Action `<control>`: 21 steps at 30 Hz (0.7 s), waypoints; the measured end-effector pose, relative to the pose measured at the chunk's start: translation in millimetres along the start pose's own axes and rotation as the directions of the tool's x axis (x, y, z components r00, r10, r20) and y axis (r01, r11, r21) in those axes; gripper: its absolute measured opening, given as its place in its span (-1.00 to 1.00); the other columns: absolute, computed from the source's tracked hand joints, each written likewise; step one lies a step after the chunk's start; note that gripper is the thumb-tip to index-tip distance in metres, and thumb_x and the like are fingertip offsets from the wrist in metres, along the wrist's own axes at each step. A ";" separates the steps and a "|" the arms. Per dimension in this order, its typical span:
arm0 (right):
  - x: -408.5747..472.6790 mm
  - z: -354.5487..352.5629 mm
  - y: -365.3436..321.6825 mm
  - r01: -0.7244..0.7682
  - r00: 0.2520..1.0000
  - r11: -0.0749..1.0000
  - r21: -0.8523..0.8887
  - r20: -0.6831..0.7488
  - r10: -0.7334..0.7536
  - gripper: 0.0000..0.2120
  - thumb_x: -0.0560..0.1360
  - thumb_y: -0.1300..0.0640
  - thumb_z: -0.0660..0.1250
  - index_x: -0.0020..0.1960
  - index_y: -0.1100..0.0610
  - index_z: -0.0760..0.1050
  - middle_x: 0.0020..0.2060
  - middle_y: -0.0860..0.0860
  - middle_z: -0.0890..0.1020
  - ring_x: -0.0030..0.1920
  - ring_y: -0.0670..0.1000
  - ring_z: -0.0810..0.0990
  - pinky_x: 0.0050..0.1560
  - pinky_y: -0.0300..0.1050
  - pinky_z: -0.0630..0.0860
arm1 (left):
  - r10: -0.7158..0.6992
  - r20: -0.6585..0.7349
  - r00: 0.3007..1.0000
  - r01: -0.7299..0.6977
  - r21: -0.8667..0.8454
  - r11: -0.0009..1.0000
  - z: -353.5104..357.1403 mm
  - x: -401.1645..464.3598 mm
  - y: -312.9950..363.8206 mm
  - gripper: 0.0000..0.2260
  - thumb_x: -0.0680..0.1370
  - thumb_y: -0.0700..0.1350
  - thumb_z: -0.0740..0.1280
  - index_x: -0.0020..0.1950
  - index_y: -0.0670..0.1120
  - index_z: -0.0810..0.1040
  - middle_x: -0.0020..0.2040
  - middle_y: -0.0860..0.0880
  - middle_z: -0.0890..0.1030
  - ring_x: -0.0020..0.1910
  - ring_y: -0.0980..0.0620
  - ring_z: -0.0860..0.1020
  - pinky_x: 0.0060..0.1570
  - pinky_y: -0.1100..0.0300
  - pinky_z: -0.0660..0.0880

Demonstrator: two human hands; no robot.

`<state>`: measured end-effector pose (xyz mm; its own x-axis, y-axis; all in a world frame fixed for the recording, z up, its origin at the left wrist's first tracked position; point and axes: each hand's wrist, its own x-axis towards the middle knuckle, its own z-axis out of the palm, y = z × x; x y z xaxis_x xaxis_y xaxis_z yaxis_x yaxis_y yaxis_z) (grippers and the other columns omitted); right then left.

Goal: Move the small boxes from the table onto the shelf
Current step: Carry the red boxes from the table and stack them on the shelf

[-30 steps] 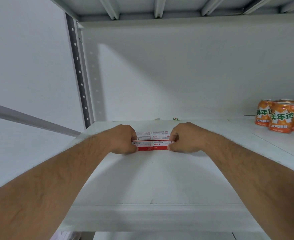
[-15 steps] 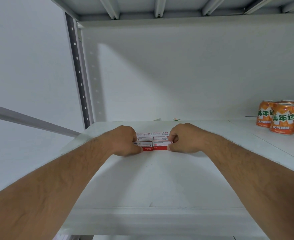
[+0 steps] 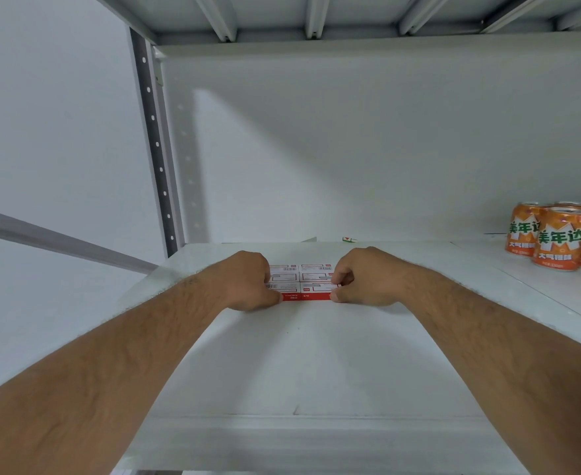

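White metal shelf (image 3: pixel 316 365) already holds the red-and-white small boxes (image 3: pixel 301 282), mid-board. Left hand (image 3: pixel 248 286) and right hand (image 3: pixel 364 281) pinch the block's ends with curled fingers; I'd square it up, then let go evenly

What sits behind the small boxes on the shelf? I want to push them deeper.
Behind the small boxes, bare shelf runs to the back panel, where a small green-and-red scrap lies. The left hand and right hand cover the boxes' outer ends.

Single head-worn view, wide-angle (edges bowed), facing forward, seemingly close to shelf (image 3: pixel 316 354)
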<state>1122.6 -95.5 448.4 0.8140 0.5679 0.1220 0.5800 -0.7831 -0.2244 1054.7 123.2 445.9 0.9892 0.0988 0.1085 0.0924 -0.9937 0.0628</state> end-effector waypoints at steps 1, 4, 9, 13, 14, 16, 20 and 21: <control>-0.2 -0.1 -0.3 -0.001 1.000 1.000 0.000 0.001 0.001 -0.71 0.47 -0.06 0.46 0.15 0.03 0.64 0.01 -0.10 0.66 0.02 -0.04 0.62 0.10 -0.12 0.57 | -0.003 -0.003 1.000 0.003 0.007 1.000 -0.3 -0.9 0.8 -0.66 0.46 0.19 0.33 -0.25 -0.08 0.52 -0.19 -0.02 0.56 -0.27 0.02 0.52 -0.35 0.21 0.41; -0.6 0.4 -0.4 -0.003 1.000 1.000 -0.004 0.003 0.003 -0.72 0.47 -0.06 0.45 0.14 0.02 0.64 -0.02 -0.10 0.66 0.01 -0.04 0.62 0.06 -0.15 0.56 | -0.019 -0.008 1.000 0.020 0.021 1.000 -1.7 -3.9 3.6 -0.65 0.48 0.18 0.32 -0.25 -0.10 0.51 -0.23 -0.02 0.53 -0.31 0.03 0.48 -0.39 0.22 0.36; -2.8 -1.0 -2.1 -0.019 1.000 1.000 -0.008 0.010 0.019 -0.67 0.45 -0.11 0.46 0.15 0.02 0.62 0.01 -0.09 0.65 0.03 -0.04 0.62 0.11 -0.08 0.58 | -0.021 -0.004 1.000 0.021 0.000 1.000 -4.8 -8.7 3.1 -0.59 0.47 0.21 0.35 0.04 -0.11 0.61 -0.03 -0.04 0.61 -0.08 -0.02 0.59 -0.11 0.11 0.55; -11.2 -5.6 -2.3 -0.040 0.999 0.998 -0.041 -0.004 0.039 -0.56 0.45 -0.20 0.41 0.24 -0.02 0.56 0.14 -0.08 0.60 0.13 -0.03 0.58 0.18 -0.06 0.55 | -0.044 0.026 0.999 0.046 -0.051 0.998 -10.2 -18.0 -3.3 -0.39 0.46 0.25 0.34 0.42 0.00 0.41 0.32 0.03 0.49 0.27 0.00 0.49 0.26 0.05 0.46; -13.9 -6.8 -2.4 -0.047 0.999 0.997 -0.061 -0.009 0.046 -0.53 0.46 -0.23 0.39 0.29 -0.04 0.53 0.21 -0.09 0.57 0.18 -0.02 0.55 0.21 -0.06 0.52 | -0.052 0.030 0.998 0.054 -0.057 0.997 -11.9 -20.7 -5.7 -0.35 0.46 0.26 0.32 0.48 0.02 0.33 0.41 0.06 0.43 0.35 0.01 0.43 0.32 0.06 0.40; -20.2 -8.6 -5.2 -0.068 0.998 0.995 -0.067 -0.020 0.067 -0.46 0.47 -0.28 0.34 0.38 -0.09 0.45 0.31 -0.11 0.51 0.27 -0.01 0.49 0.27 -0.07 0.46 | -0.057 0.029 0.998 0.058 -0.040 0.997 -15.2 -26.8 -9.4 -0.31 0.48 0.29 0.29 0.53 0.06 0.24 0.50 0.09 0.33 0.45 0.03 0.34 0.39 0.08 0.32; -31.0 -6.2 -22.5 -0.034 0.999 0.994 -0.100 -0.009 0.033 -0.49 0.48 -0.36 0.22 0.30 -0.10 0.47 0.21 -0.12 0.54 0.28 0.03 0.46 0.25 0.02 0.48 | -0.046 0.023 0.999 0.046 0.027 0.999 -18.5 -39.5 -10.4 -0.33 0.53 0.30 0.21 0.56 0.07 0.16 0.53 0.09 0.28 0.48 0.03 0.29 0.42 0.07 0.28; -33.5 -4.6 -28.9 -0.018 1.000 0.993 -0.115 -0.011 0.017 -0.54 0.47 -0.36 0.20 0.20 -0.10 0.50 0.12 -0.12 0.55 0.24 0.04 0.46 0.22 0.03 0.49 | -0.041 0.018 0.999 0.040 0.045 0.998 -18.3 -43.2 -9.3 -0.34 0.53 0.30 0.20 0.56 0.08 0.16 0.53 0.08 0.29 0.48 0.02 0.30 0.41 0.05 0.30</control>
<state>1078.7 -93.1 455.2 0.8240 0.5518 0.1284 0.5650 -0.8172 -0.1141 1009.0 129.2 458.7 0.9865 0.1384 0.0878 0.1370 -0.9903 0.0223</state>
